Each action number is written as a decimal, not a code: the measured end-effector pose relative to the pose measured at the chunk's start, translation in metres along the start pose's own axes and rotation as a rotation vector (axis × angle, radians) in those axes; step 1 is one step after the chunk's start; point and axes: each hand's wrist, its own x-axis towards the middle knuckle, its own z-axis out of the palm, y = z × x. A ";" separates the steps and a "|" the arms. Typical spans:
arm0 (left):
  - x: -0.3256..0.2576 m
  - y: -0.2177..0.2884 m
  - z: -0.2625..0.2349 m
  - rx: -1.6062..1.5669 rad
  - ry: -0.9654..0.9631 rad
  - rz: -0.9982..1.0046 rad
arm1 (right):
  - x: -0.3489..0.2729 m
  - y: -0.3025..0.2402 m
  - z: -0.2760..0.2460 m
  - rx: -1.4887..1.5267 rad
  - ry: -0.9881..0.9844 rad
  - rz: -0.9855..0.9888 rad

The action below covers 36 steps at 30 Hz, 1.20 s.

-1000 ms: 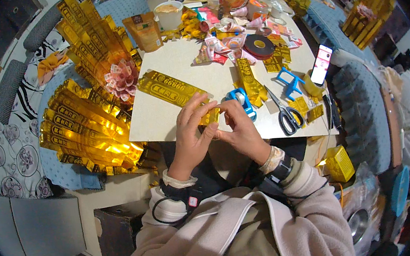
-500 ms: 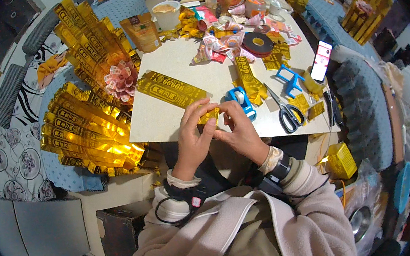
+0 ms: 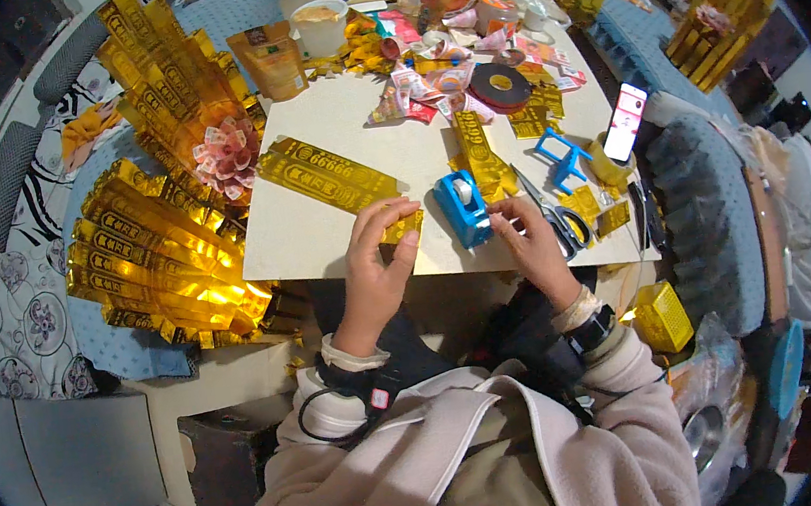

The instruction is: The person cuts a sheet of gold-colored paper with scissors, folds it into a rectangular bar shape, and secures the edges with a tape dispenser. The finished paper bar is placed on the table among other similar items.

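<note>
Our left hand pinches a small gold piece, seemingly part-folded, over the table; our right hand reaches the blue tape dispenser, its grip unclear to us. Beyond, a gold strip lies flat, unfolded; farther, a gold fan stands already assembled.

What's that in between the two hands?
In the head view, a blue tape dispenser sits on the table between the left hand and the right hand.
</note>
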 end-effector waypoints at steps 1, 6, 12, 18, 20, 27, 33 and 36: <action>0.000 0.000 0.000 -0.003 0.001 -0.003 | 0.001 0.005 -0.002 0.003 -0.040 0.055; -0.001 0.000 -0.001 -0.026 0.002 -0.015 | 0.021 0.012 -0.003 -0.009 -0.162 0.224; -0.002 -0.002 -0.001 -0.038 -0.008 -0.017 | 0.036 -0.003 -0.018 0.259 -0.428 0.568; -0.002 -0.004 -0.001 -0.051 -0.006 -0.008 | 0.017 -0.011 -0.020 0.584 -0.300 0.647; -0.002 -0.004 -0.002 -0.046 -0.009 -0.004 | 0.008 -0.005 -0.016 0.672 -0.232 0.629; -0.003 -0.002 -0.002 -0.048 -0.006 -0.019 | -0.015 0.021 0.005 0.697 -0.057 0.571; -0.002 -0.001 -0.002 -0.045 -0.007 -0.023 | -0.019 0.023 0.022 0.643 -0.025 0.565; -0.002 -0.003 -0.001 -0.044 -0.004 -0.016 | -0.017 0.024 0.023 0.672 -0.055 0.615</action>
